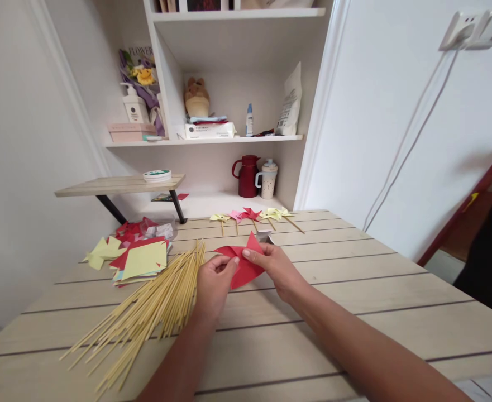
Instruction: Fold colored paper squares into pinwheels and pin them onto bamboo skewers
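Observation:
Above the table I hold a red paper pinwheel (247, 272) with both hands. Its corners are partly folded in toward the middle, and one point sticks up. My left hand (217, 277) pinches its left side with thumb and fingers. On the right, my right hand (273, 267) grips it, thumb on top near the centre and fingers behind. A small whitish item (264, 235) lies just behind the right hand, partly hidden. Close to my left hand spreads a pile of thin wooden sticks (162, 298).
Several finished pinwheels on sticks (252, 214) lie along the back. At left are stacked coloured paper squares (145, 261), a yellow paper pinwheel (103, 252), red paper pieces (132, 231) and a small raised shelf (115, 185). A red jug (248, 177) and a cup (268, 181) stand behind.

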`<state>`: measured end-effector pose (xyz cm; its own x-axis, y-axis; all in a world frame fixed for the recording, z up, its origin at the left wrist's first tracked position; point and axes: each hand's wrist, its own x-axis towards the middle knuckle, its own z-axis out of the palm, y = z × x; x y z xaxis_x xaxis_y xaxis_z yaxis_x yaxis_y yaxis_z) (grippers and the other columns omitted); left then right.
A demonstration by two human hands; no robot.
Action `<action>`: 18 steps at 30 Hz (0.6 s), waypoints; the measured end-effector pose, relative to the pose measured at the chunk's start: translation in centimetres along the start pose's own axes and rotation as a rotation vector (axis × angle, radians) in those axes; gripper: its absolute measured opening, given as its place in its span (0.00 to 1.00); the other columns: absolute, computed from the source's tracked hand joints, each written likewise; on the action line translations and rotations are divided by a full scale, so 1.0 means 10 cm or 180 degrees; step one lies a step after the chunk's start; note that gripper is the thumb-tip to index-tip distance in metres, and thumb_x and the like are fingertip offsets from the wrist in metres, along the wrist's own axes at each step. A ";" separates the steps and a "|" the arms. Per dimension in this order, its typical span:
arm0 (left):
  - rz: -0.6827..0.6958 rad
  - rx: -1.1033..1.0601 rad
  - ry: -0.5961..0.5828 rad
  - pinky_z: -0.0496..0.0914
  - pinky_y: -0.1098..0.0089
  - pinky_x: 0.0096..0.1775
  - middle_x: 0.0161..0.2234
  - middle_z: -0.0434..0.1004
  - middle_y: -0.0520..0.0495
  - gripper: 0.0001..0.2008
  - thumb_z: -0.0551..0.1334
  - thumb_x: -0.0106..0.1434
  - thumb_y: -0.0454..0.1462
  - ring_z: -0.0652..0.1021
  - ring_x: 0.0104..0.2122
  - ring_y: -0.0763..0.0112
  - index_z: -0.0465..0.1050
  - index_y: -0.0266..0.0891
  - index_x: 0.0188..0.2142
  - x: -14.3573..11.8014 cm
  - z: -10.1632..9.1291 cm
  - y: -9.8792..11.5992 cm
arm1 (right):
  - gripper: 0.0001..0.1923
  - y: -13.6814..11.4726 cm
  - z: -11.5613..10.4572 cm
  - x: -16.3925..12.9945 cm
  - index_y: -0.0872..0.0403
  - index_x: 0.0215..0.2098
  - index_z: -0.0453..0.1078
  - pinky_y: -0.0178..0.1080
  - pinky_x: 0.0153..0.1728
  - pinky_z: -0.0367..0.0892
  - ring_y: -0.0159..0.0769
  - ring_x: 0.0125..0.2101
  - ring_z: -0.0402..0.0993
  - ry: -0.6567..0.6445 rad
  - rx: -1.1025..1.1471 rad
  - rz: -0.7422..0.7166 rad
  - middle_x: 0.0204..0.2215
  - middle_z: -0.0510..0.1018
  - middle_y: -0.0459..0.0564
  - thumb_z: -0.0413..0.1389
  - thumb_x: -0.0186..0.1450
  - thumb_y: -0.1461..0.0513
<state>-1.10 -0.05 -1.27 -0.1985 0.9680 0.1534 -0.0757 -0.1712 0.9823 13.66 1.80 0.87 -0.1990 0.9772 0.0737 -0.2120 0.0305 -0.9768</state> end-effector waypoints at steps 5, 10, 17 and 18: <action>-0.0032 -0.0130 0.0011 0.71 0.69 0.36 0.28 0.82 0.47 0.13 0.71 0.51 0.45 0.78 0.30 0.66 0.81 0.38 0.30 0.00 -0.01 -0.02 | 0.20 0.02 -0.02 0.02 0.56 0.30 0.80 0.39 0.33 0.64 0.38 0.28 0.74 0.0100 -0.0015 -0.0044 0.27 0.83 0.50 0.70 0.49 0.48; 0.0009 -0.0117 0.0048 0.72 0.67 0.37 0.29 0.83 0.46 0.14 0.71 0.51 0.45 0.79 0.31 0.65 0.82 0.37 0.31 0.00 -0.01 -0.04 | 0.19 0.01 -0.01 0.01 0.56 0.28 0.79 0.38 0.31 0.63 0.36 0.26 0.72 0.0140 -0.0016 -0.0016 0.25 0.82 0.49 0.69 0.50 0.49; 0.0019 -0.0095 0.0225 0.70 0.71 0.32 0.26 0.80 0.48 0.12 0.71 0.51 0.44 0.77 0.28 0.68 0.80 0.37 0.28 -0.02 0.00 0.00 | 0.21 -0.01 0.00 -0.01 0.56 0.28 0.78 0.37 0.32 0.62 0.37 0.27 0.73 -0.0045 -0.0058 0.0040 0.25 0.82 0.49 0.68 0.52 0.47; 0.0017 -0.0106 0.0267 0.69 0.71 0.31 0.26 0.80 0.49 0.12 0.71 0.51 0.44 0.77 0.27 0.69 0.80 0.37 0.28 -0.01 -0.01 0.00 | 0.21 -0.02 0.00 -0.01 0.56 0.28 0.78 0.38 0.32 0.62 0.37 0.28 0.73 -0.0062 -0.0066 0.0039 0.25 0.81 0.49 0.67 0.53 0.46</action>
<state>-1.13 -0.19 -1.30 -0.2800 0.9486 0.1477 -0.1067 -0.1836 0.9772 13.72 1.66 1.01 -0.2201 0.9733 0.0654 -0.1895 0.0231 -0.9816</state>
